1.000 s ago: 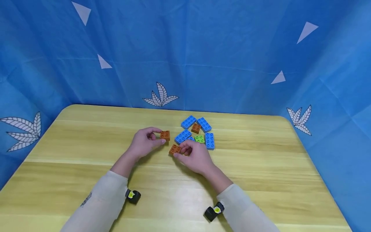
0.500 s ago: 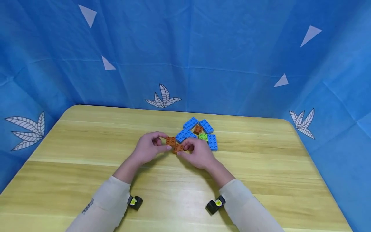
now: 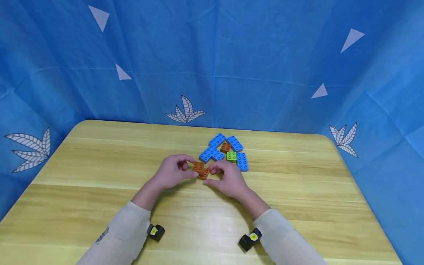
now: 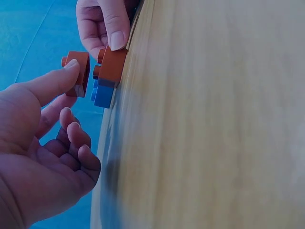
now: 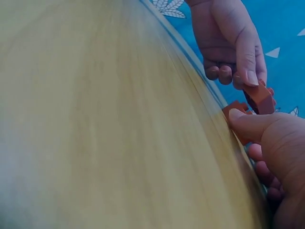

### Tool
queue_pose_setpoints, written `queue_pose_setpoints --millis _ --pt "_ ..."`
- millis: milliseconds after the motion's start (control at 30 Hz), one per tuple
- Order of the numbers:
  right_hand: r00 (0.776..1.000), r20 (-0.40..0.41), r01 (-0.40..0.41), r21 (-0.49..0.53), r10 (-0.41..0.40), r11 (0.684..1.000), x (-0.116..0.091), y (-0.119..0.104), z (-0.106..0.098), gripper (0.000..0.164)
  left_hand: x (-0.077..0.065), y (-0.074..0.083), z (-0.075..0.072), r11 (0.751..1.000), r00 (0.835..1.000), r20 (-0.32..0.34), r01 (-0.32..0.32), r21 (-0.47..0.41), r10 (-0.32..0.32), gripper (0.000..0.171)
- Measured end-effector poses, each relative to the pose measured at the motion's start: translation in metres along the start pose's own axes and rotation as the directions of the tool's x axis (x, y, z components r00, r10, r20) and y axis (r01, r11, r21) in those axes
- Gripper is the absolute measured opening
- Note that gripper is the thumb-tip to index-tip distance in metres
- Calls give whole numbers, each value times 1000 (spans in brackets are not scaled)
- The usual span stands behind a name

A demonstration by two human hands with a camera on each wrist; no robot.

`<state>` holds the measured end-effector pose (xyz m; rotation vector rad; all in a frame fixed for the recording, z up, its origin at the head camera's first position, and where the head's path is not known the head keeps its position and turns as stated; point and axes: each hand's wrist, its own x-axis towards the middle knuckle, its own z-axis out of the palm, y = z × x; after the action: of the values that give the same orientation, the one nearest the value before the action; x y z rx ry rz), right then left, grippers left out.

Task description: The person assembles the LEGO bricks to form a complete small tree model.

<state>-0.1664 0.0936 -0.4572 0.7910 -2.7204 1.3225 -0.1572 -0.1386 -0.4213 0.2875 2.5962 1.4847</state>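
Lying beyond right hand [image 3: 230, 180]: blue bricks [image 3: 242, 162]

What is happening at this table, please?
A person's left hand pinches a square orange-brown plastic brick just above a second such brick, which the right hand holds on the light wooden table; the bricks are not joined. Beyond lie rectangular blue plastic bricks, a square lime-green brick and a third square orange-brown brick.

Between left hand [image 3: 172, 172] and right hand [image 3: 229, 179], the left-hand block [image 3: 198, 167] lies above and slightly left of the right-hand block [image 3: 205, 174], before a brick cluster [image 3: 226, 147] on the table [image 3: 298, 191], cloth [image 3: 258, 48] behind.
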Motion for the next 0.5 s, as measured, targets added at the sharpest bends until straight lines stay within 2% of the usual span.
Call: queue_pose_setpoints --millis 167,500 --pt "999 -28 20 -7 -20 1000 -2 2 1 31 1 -2 1 1000 1000 18 -8 1 8 34" --pt "999 -34 39 -19 -40 999 -3 4 2 31 4 -4 4 1000 999 32 -5 9 5 33"
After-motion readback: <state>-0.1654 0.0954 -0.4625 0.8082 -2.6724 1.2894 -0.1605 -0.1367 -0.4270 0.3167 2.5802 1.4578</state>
